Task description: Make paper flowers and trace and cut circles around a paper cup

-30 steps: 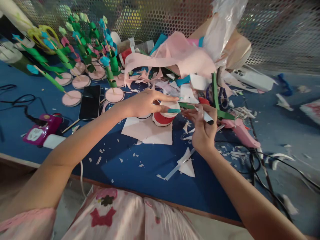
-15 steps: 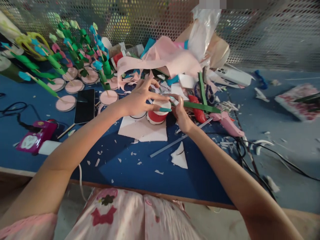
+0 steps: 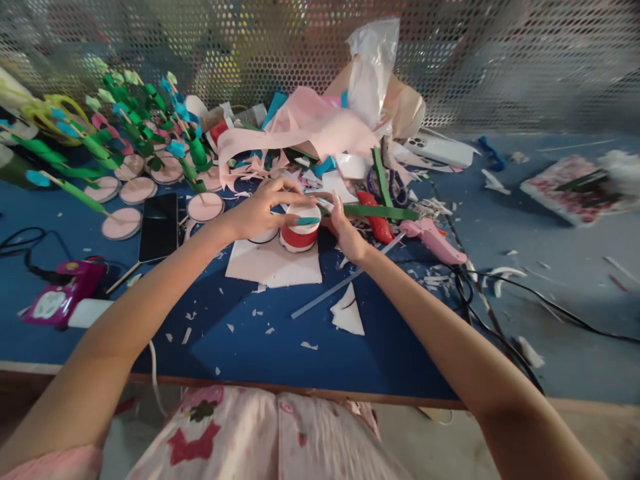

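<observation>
The tub was held by the loosely bent left hand; the right hand was half-curled, its hold obscured.

Right hand now closer in, beside left hand; white scrap, clear of translucent stick

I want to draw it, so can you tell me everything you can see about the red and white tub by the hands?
The tub is short and round, with a white top, a red band round its side and a whitish bottom edge. It looks like plastic, but I can't be sure. It stands upright, seemingly on the pale sheet. The left hand reaches over it, thumb across the top; whether it presses is unclear.
</observation>
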Available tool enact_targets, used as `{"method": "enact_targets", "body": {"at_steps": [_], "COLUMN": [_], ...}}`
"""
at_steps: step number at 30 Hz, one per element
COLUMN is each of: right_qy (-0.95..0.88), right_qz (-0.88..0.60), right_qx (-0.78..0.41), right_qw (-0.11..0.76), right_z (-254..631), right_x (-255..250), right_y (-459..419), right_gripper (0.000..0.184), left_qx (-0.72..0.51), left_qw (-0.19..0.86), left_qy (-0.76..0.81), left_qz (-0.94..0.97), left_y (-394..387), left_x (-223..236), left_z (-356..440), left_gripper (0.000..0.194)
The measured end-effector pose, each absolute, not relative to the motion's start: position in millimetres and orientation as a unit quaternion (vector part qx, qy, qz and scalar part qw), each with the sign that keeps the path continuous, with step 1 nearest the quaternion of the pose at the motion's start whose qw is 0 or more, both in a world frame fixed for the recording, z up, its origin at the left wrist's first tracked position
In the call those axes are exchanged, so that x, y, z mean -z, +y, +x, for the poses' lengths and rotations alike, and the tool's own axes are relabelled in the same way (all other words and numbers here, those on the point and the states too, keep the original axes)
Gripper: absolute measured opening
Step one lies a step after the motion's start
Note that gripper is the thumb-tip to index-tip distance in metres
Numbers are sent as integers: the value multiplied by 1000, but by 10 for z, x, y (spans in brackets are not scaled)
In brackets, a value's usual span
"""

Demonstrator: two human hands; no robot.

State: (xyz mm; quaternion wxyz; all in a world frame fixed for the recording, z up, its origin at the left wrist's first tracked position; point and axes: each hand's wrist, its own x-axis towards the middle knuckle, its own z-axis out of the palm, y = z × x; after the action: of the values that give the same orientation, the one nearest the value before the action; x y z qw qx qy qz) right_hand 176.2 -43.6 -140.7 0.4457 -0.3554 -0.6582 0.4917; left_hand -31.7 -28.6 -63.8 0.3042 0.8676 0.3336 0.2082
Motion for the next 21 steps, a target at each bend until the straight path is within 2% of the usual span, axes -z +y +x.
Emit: {"method": "enact_targets", "body": {"at_steps": [3,15,21], "right_qy": [-617,-620,-687], "right_qz": [-329,-322,-385], "right_qx": [-552,-561,-458], "right_qw": [455,444,413], "right_z": [1741,1713,1782], "right_x": [1357,1334,1408], "right_y": [-412,-422,-389], "right_gripper": [71,74,79], "left_qx": [-209,-222,-219], "left_qw": [326,383,376], "left_qy": [329,318,324], "left_qz": [861,838,840], "left_y": [-292,-327,-326], "left_x": [619,596,618], "left_z": [-306,-282,-292], "left_gripper": [50,57,59]}}
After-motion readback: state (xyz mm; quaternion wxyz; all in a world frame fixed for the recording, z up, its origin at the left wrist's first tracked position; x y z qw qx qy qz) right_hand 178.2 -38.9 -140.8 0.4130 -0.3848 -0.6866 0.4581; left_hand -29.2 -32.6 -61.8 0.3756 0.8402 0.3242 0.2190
